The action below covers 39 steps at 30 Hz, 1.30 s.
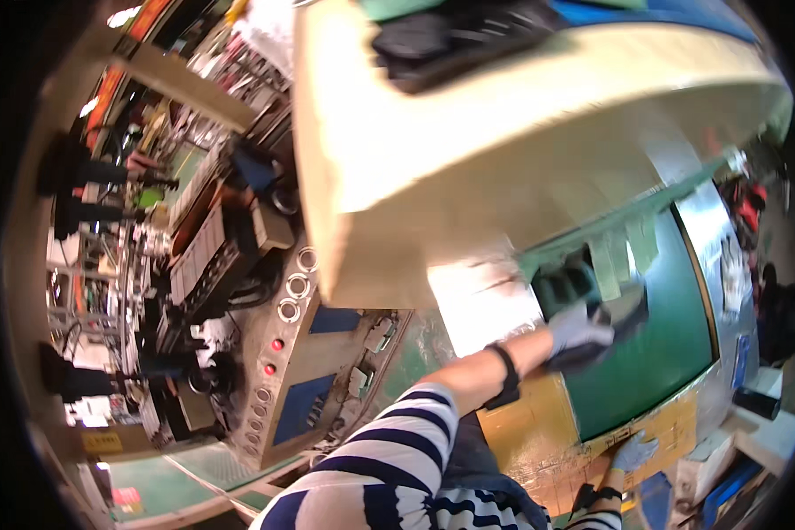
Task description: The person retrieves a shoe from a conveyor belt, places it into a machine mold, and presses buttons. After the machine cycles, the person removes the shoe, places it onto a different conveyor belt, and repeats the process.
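My left hand, in a pale glove, reaches over a green work surface and is closed on a dark grey flat piece with rounded edges. The piece shows on both sides of the hand; motion blurs it, and its kind cannot be made out. Just beyond lie blurred dark pieces beside strips of green tape. My right hand, also gloved, rests with fingers stretched out on the cardboard border at the near edge, holding nothing I can see.
A large cream-coloured cover overhangs the far side, with black gloves on top. To the left stands a control panel with red buttons. A white glove and a black cylindrical object lie at the right.
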{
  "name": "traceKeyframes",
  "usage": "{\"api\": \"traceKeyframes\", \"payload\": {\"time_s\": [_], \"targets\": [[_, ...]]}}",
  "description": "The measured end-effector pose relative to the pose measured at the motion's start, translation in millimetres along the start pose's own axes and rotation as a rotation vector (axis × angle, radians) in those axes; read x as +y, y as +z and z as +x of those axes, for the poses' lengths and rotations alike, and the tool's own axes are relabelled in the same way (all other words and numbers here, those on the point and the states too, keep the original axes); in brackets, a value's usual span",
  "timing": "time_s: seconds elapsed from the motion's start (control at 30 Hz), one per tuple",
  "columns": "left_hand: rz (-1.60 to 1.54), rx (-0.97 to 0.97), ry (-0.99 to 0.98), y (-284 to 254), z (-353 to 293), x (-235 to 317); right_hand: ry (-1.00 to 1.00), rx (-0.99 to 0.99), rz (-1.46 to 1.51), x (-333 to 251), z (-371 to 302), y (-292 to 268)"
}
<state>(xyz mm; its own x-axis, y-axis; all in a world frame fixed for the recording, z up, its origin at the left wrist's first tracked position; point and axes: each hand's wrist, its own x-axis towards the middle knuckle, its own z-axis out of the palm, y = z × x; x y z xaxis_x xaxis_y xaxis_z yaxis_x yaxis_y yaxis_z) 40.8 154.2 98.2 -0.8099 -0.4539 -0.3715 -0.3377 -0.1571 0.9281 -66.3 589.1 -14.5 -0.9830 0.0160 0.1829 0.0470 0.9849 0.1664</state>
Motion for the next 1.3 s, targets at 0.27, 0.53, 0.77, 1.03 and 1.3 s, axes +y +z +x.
{"api": "traceKeyframes", "payload": {"time_s": [0.27,0.53,0.77,1.03,1.3], "targets": [[-0.091,-0.264,-0.124,-116,-297,-38,-0.559,-1.505,1.321,-171,-95,-241],[-0.225,-0.139,-0.164,-234,-498,-51,-0.849,-2.379,0.836,-302,-304,-319],[-0.044,1.416,0.119,-241,-732,33,-0.389,-2.793,0.813,-351,-439,-401],[-0.215,1.822,-0.312,-124,-841,-139,-1.049,-2.468,1.400,-547,-558,-539],[-0.681,1.831,-0.494,-130,-739,-185,-1.709,-1.671,1.513,-769,-664,-648]]}}
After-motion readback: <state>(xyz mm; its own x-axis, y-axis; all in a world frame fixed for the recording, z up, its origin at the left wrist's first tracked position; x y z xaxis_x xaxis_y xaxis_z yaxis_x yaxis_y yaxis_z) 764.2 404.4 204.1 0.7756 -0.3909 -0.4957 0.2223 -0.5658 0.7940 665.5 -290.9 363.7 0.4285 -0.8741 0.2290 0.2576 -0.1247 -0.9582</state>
